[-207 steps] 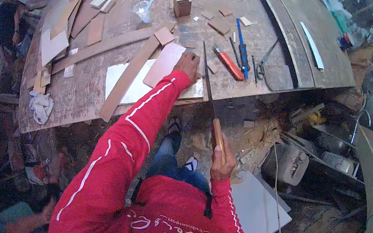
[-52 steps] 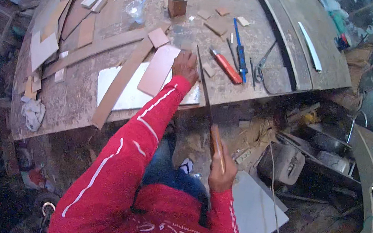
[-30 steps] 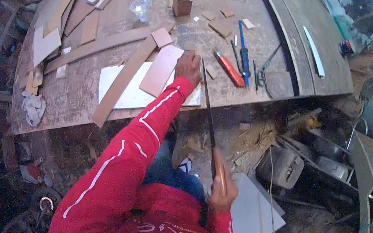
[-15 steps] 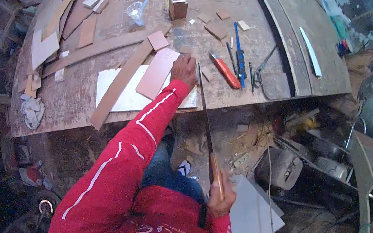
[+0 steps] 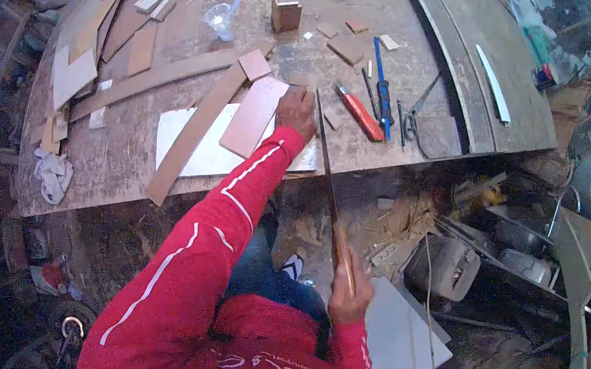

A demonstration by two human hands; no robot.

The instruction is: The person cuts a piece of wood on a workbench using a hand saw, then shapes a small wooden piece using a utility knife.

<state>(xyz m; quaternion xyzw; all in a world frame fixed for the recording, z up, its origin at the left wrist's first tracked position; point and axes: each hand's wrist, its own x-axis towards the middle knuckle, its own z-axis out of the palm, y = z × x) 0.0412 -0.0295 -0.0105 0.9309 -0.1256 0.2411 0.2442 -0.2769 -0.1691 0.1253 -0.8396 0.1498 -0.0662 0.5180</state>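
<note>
My right hand is wrapped round the wooden handle of a handsaw, low in front of the table. The saw's long, thin dark blade, seen nearly edge-on, slants up over the table's front edge, its tip beside my left hand. That hand presses down near the edge with curled fingers, on a small piece of wood mostly hidden beneath it. Just left of it lies a pinkish rectangular board over a white sheet. A long brown strip crosses the sheet, with a small pinkish square at its far end.
On the wooden table lie a red-handled knife, a blue tool, scissors, a plastic cup, a small wooden block and several offcuts. A grey jerrycan and a white panel are below, right.
My right hand has moved slightly up and forward with the saw, its blade sliding along beside my left hand. The left hand stays at the table edge; the view has shifted slightly.
</note>
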